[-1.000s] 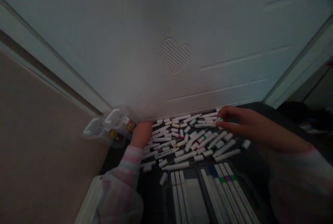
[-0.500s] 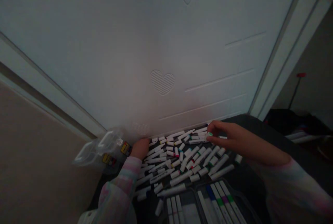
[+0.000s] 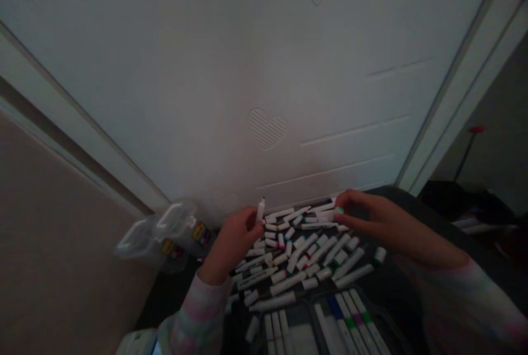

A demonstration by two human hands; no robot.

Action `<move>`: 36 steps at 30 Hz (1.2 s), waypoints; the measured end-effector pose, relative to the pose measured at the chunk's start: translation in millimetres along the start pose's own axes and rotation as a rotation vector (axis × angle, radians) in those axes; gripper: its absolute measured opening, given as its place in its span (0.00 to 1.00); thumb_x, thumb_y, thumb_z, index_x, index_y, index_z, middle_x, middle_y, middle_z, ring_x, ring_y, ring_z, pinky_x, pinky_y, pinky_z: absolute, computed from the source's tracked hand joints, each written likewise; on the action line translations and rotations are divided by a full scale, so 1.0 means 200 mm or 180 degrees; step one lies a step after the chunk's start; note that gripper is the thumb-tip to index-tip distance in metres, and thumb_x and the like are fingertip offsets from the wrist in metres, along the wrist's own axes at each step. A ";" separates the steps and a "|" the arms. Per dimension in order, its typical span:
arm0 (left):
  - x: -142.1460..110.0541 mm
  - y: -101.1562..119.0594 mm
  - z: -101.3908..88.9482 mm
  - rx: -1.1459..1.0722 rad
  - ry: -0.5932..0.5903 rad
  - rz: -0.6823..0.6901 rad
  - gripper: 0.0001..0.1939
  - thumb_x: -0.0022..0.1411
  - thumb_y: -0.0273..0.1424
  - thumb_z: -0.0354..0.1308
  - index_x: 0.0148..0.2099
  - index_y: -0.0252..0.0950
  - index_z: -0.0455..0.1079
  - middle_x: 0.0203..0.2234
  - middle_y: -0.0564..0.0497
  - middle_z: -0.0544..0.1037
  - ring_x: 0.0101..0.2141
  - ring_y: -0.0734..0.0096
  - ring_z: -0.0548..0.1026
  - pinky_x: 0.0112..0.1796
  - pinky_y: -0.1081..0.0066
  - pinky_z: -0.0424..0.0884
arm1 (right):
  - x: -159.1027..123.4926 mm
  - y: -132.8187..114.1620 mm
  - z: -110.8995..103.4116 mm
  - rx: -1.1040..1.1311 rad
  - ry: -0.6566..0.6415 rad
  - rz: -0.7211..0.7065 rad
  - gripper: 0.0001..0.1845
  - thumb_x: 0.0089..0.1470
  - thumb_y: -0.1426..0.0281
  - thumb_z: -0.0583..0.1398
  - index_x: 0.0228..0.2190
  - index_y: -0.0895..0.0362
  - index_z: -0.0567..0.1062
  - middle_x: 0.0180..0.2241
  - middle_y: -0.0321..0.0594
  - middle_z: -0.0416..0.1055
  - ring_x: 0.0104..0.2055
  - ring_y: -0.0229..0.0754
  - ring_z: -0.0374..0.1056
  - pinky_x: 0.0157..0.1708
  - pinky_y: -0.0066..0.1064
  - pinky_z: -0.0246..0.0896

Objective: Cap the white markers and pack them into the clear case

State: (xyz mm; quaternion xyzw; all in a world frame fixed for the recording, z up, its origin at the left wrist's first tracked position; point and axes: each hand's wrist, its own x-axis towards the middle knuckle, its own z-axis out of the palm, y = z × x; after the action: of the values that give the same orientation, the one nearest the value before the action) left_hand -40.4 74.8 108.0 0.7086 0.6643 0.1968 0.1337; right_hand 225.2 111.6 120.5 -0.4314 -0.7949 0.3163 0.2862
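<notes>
My left hand (image 3: pixel 234 240) is closed around a white marker (image 3: pixel 260 212), its uncapped, dark greenish tip pointing up. In a pinch between thumb and fingertips, my right hand (image 3: pixel 373 220) has a white marker cap (image 3: pixel 329 216) with a green end. Both hands are above the far part of a wide spread of loose white markers (image 3: pixel 287 283) and caps (image 3: pixel 281 241) with variously coloured ends. The spread lies on a dark surface, partly hidden by the left hand.
A divided tray (image 3: pixel 310 311) with several markers standing in rows is at the near edge. Two clear plastic containers (image 3: pixel 175 223) with yellow labels stand at the left. A white panel (image 3: pixel 198 96) with embossed hearts rises behind the markers.
My left hand has lifted from the far left of the pile and moved right, bringing up an uncapped marker. My right hand still pinches the green-ended cap, nearly in place.
</notes>
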 end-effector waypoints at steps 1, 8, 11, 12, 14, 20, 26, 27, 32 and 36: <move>-0.01 0.04 0.01 -0.0223 -0.0023 0.0072 0.10 0.58 0.31 0.46 0.39 0.34 0.65 0.31 0.50 0.75 0.32 0.71 0.72 0.34 0.72 0.67 | 0.00 -0.01 0.00 0.0064 0.0035 0.0006 0.13 0.49 0.59 0.56 0.28 0.57 0.68 0.29 0.37 0.69 0.32 0.38 0.65 0.31 0.28 0.58; -0.08 0.18 0.03 -0.3246 -0.0256 -0.0067 0.09 0.51 0.28 0.54 0.37 0.33 0.65 0.27 0.51 0.75 0.27 0.73 0.72 0.29 0.74 0.67 | -0.06 -0.12 0.03 0.0830 0.0210 0.0037 0.12 0.48 0.60 0.58 0.29 0.57 0.68 0.36 0.41 0.70 0.39 0.41 0.66 0.35 0.30 0.61; -0.09 0.20 0.02 -0.4037 -0.0332 -0.0165 0.09 0.51 0.27 0.54 0.38 0.34 0.64 0.24 0.54 0.74 0.23 0.74 0.72 0.26 0.73 0.67 | -0.07 -0.17 0.04 0.1160 0.0264 -0.0056 0.11 0.48 0.63 0.59 0.30 0.57 0.69 0.33 0.39 0.70 0.34 0.37 0.67 0.32 0.27 0.61; -0.09 0.21 0.02 -0.4252 -0.0339 -0.0156 0.10 0.51 0.27 0.54 0.38 0.34 0.64 0.24 0.54 0.73 0.23 0.73 0.72 0.26 0.72 0.67 | -0.07 -0.19 0.05 0.1271 0.0312 -0.0088 0.10 0.47 0.63 0.59 0.30 0.57 0.69 0.32 0.38 0.70 0.33 0.36 0.67 0.31 0.26 0.61; -0.10 0.22 0.02 -0.4622 -0.0333 -0.0138 0.11 0.49 0.27 0.54 0.38 0.34 0.63 0.23 0.54 0.73 0.22 0.73 0.72 0.26 0.72 0.68 | -0.07 -0.20 0.05 0.1502 0.0402 -0.0102 0.09 0.46 0.65 0.60 0.30 0.57 0.68 0.30 0.37 0.71 0.31 0.35 0.67 0.28 0.25 0.61; -0.08 0.27 0.06 -0.5275 -0.0625 -0.0168 0.08 0.47 0.26 0.52 0.34 0.34 0.62 0.18 0.56 0.68 0.18 0.76 0.67 0.20 0.74 0.66 | -0.06 -0.20 0.08 0.1905 0.0485 -0.0087 0.08 0.45 0.67 0.61 0.29 0.57 0.69 0.29 0.37 0.70 0.30 0.35 0.67 0.28 0.25 0.60; -0.06 0.32 0.14 -0.5416 -0.0632 -0.0573 0.10 0.51 0.35 0.56 0.27 0.34 0.59 0.12 0.62 0.56 0.13 0.87 0.51 0.14 0.84 0.48 | -0.03 -0.17 0.14 0.1850 0.0444 -0.0191 0.08 0.45 0.68 0.61 0.28 0.56 0.67 0.27 0.34 0.65 0.30 0.33 0.63 0.29 0.25 0.58; -0.06 0.32 0.15 -0.5350 -0.0631 -0.0566 0.11 0.51 0.36 0.57 0.27 0.34 0.59 0.11 0.62 0.55 0.13 0.87 0.51 0.14 0.84 0.48 | -0.02 -0.17 0.15 0.1798 0.0409 -0.0201 0.08 0.45 0.68 0.61 0.28 0.57 0.67 0.27 0.34 0.64 0.29 0.33 0.62 0.29 0.25 0.57; -0.06 0.29 0.18 -0.4979 -0.0856 -0.0467 0.11 0.55 0.38 0.55 0.34 0.34 0.64 0.10 0.63 0.53 0.12 0.87 0.49 0.14 0.84 0.46 | 0.00 -0.15 0.17 0.1493 0.0304 -0.0274 0.07 0.46 0.68 0.61 0.28 0.57 0.67 0.27 0.33 0.63 0.29 0.33 0.60 0.30 0.25 0.55; -0.07 0.28 0.17 -0.4707 -0.1263 -0.0341 0.10 0.56 0.36 0.54 0.31 0.33 0.65 0.10 0.62 0.55 0.13 0.87 0.51 0.14 0.83 0.48 | 0.01 -0.14 0.19 0.1415 0.0261 -0.0303 0.07 0.46 0.68 0.61 0.30 0.55 0.69 0.26 0.33 0.62 0.29 0.33 0.59 0.29 0.25 0.54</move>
State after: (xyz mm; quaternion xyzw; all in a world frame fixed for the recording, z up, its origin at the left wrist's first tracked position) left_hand 24.2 59.0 102.2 0.4236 0.3568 0.4523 0.6990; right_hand 182.4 91.1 117.2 -0.3322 -0.7129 0.4519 0.4210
